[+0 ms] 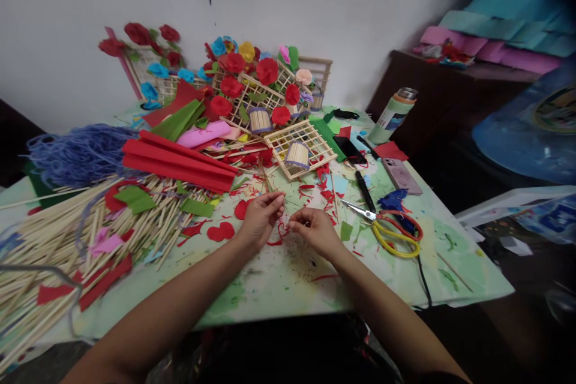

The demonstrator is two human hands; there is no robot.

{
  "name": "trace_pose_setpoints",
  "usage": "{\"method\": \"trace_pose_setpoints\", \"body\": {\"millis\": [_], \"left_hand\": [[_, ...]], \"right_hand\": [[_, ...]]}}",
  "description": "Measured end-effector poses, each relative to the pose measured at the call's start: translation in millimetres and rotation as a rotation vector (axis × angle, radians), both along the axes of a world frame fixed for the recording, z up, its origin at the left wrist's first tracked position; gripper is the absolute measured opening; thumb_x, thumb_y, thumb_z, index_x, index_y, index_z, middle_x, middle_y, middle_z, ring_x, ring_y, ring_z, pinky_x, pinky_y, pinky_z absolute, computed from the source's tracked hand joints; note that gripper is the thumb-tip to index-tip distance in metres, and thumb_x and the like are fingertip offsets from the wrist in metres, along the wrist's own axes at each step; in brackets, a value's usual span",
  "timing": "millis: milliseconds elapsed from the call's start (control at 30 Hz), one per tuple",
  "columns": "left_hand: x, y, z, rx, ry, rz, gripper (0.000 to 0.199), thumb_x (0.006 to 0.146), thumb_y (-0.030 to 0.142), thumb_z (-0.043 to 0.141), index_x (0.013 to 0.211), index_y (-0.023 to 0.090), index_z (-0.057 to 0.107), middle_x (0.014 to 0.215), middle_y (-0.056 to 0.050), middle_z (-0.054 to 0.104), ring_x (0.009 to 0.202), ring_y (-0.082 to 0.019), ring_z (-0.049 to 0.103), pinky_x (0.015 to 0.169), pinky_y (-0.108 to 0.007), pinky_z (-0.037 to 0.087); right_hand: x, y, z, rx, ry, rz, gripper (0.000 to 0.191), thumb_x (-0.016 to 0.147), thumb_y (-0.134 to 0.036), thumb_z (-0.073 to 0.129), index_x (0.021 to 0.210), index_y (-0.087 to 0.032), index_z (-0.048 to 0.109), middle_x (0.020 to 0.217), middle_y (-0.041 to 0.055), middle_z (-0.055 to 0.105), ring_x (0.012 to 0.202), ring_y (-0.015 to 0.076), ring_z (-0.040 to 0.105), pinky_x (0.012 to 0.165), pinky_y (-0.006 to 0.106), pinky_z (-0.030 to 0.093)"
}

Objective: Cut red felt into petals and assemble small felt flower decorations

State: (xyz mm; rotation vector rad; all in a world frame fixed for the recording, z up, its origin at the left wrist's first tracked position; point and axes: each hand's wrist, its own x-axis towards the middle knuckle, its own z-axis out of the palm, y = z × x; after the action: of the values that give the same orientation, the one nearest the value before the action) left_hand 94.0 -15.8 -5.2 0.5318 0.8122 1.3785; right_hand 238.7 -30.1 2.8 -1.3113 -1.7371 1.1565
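Head view: left hand and right hand pinch, fingers together, contents unclear; light, steady pressure likely serves best.

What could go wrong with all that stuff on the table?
The scissors lie right beside the right hand, so their tips might poke it. The pink phone is near the table's right edge and could get knocked off. Red cut pieces beside the left hand might get brushed away.

Anything in left hand and right hand is too small to tell, sticks run off left edge, teal sheets off right.
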Motion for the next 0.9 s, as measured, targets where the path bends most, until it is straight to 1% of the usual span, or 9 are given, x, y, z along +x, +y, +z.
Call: {"method": "trace_pose_setpoints", "body": {"millis": [133, 300, 500, 600, 800, 900], "left_hand": [[0, 1, -1.8, -0.003, -0.008, 0.0, 0.03, 0.053, 0.019, 0.083, 0.077, 0.01, 0.067, 0.062, 0.002, 0.061, 0.05, -0.004, 0.053, 0.048, -0.014, 0.04], [-1, 2, -5.3, -0.001, 0.0, -0.007, 0.029, 0.053, 0.019, 0.083, 0.076, 0.01, 0.067, 0.06, 0.002, 0.06, 0.05, -0.004, 0.053, 0.049, -0.014, 0.041], [-3, 3, -4.2, -0.013, 0.007, -0.026, 0.027, 0.054, 0.018, 0.082, 0.075, 0.01, 0.067, 0.06, 0.002, 0.061, 0.049, -0.003, 0.052, 0.048, -0.013, 0.041], [-3, 3, -4.7, -0.012, 0.006, -0.031, 0.024, 0.057, 0.017, 0.08, 0.075, 0.01, 0.066, 0.058, 0.002, 0.059, 0.049, -0.003, 0.051, 0.047, -0.013, 0.041], [-5, 6, -8.5, -0.028, 0.001, -0.003, 0.017, 0.06, 0.011, 0.076, 0.074, 0.01, 0.065, 0.059, 0.002, 0.059, 0.049, -0.003, 0.052, 0.046, -0.012, 0.041], [-5, 7, -9.0, -0.029, 0.003, 0.012, 0.016, 0.062, 0.01, 0.074, 0.073, 0.01, 0.064, 0.06, 0.002, 0.059, 0.049, -0.003, 0.052, 0.046, -0.012, 0.042]], "right_hand": [[-1, -1, -1.6, 0.0, -0.011, 0.007, 0.006, 0.071, -0.019, 0.06, 0.069, -0.016, 0.065, 0.067, 0.001, 0.067, 0.062, 0.013, 0.057, 0.06, 0.024, 0.041], [-2, 0, -3.2, -0.042, 0.005, 0.018, 0.006, 0.071, -0.02, 0.06, 0.07, -0.016, 0.065, 0.067, 0.0014, 0.067, 0.062, 0.0137, 0.057, 0.06, 0.025, 0.041], [-5, 2, -4.4, -0.057, 0.04, 0.04, 0.006, 0.07, -0.02, 0.061, 0.067, -0.016, 0.065, 0.063, 0.0009, 0.065, 0.06, 0.013, 0.054, 0.06, 0.025, 0.04], [-6, 1, -7.0, -0.09, 0.112, 0.052, 0.008, 0.07, -0.024, 0.061, 0.067, -0.017, 0.064, 0.062, 0.0002, 0.064, 0.058, 0.0117, 0.052, 0.058, 0.024, 0.039], [-9, -2, -11.5, -0.247, 0.285, 0.097, 0.02, 0.071, -0.035, 0.063, 0.067, -0.015, 0.062, 0.059, -0.0001, 0.061, 0.047, 0.0087, 0.045, 0.049, 0.023, 0.036], [-9, -3, -12.1, -0.286, 0.352, 0.102, 0.022, 0.071, -0.037, 0.065, 0.067, -0.016, 0.062, 0.06, -0.0001, 0.061, 0.046, 0.0079, 0.044, 0.048, 0.023, 0.036]]}}
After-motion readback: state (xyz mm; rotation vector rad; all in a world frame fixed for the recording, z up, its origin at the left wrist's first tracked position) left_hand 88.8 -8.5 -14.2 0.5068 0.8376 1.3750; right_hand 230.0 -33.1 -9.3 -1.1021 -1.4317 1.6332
